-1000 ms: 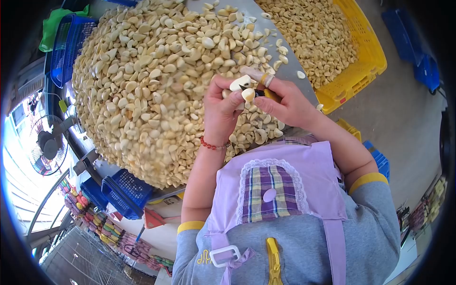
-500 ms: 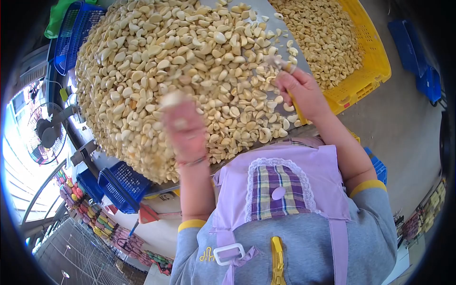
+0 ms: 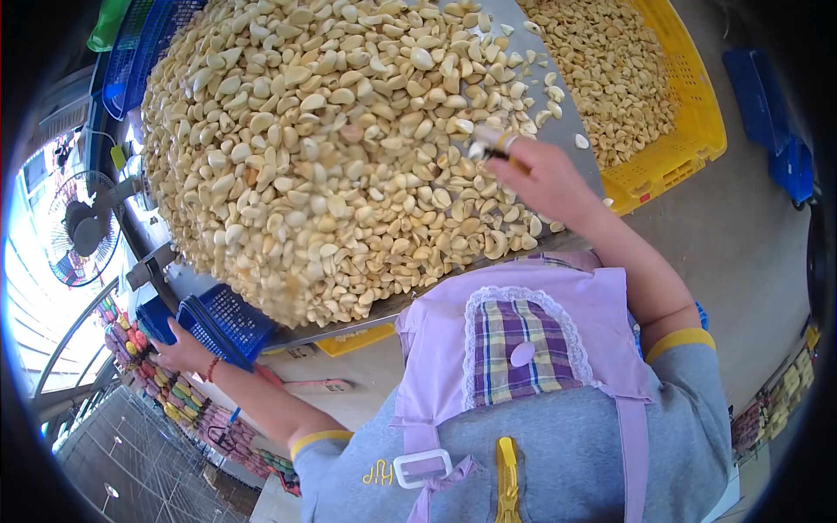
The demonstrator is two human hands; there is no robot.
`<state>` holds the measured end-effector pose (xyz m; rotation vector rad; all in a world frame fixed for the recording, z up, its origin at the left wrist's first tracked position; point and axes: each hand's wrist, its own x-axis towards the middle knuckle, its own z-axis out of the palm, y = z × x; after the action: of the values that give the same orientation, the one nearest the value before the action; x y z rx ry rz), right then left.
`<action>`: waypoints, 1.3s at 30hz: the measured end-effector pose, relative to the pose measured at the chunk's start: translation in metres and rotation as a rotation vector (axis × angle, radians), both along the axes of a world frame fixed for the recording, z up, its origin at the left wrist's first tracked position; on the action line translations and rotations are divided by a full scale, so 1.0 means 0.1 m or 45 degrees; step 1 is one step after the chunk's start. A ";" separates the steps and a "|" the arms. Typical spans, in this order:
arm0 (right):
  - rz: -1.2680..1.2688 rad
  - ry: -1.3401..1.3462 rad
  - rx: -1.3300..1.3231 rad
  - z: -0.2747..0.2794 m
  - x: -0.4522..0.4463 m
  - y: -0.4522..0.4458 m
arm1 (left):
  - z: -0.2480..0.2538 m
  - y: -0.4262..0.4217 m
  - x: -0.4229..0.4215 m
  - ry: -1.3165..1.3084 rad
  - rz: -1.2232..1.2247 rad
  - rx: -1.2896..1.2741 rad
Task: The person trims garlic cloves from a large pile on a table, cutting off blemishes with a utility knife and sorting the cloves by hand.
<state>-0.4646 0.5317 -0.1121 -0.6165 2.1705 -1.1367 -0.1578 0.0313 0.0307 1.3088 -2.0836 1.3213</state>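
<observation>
A large heap of pale, curved nut-like or clove-like pieces [image 3: 296, 166] lies on a metal table [image 3: 571, 105]. Over the heap's right side, my right hand [image 3: 545, 179] is closed around a small tool [image 3: 497, 154], with a dark part showing near the fingertips. A whitish piece [image 3: 477, 150] is at those fingertips, which look wrapped in something light. My left hand [image 3: 185, 351] is stretched out to the left, beside the rim of a blue basket [image 3: 231, 318]. Its thumb stands apart from the fingers, which are partly hidden, and I see nothing in it.
A yellow crate [image 3: 649, 187] full of similar pieces stands right of the table. Blue baskets [image 3: 131, 65] sit at the upper left, and blue bins [image 3: 767, 113] on the floor at far right. A fan [image 3: 87, 228] stands left.
My left hand has moved from above the heap down and left to the blue basket. My right hand has turned and shifted slightly downward, still closed on the tool.
</observation>
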 end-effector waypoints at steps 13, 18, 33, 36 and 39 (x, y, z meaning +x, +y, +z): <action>-0.066 0.782 0.787 -0.19 -0.54 0.67 | -1.34 3.12 -2.68 0.070 -1.651 1.745; -0.405 0.483 0.564 -0.01 -0.64 0.92 | -1.71 3.14 -2.85 -0.284 -1.559 1.783; -0.662 -0.201 -0.149 -0.05 -0.39 0.45 | -1.53 2.94 -2.65 0.815 -1.101 3.222; -0.625 -0.152 -0.043 -0.02 -0.38 0.43 | -1.64 3.22 -2.57 -0.089 -1.329 2.295; -0.606 -0.156 -0.095 -0.06 -0.33 0.42 | -1.81 3.31 -2.48 -0.191 -1.531 1.923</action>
<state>-0.4972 0.5742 -0.1176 -0.0489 2.2362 -1.4589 -0.4060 0.3624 -0.1499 -0.1031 -3.0383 -0.8433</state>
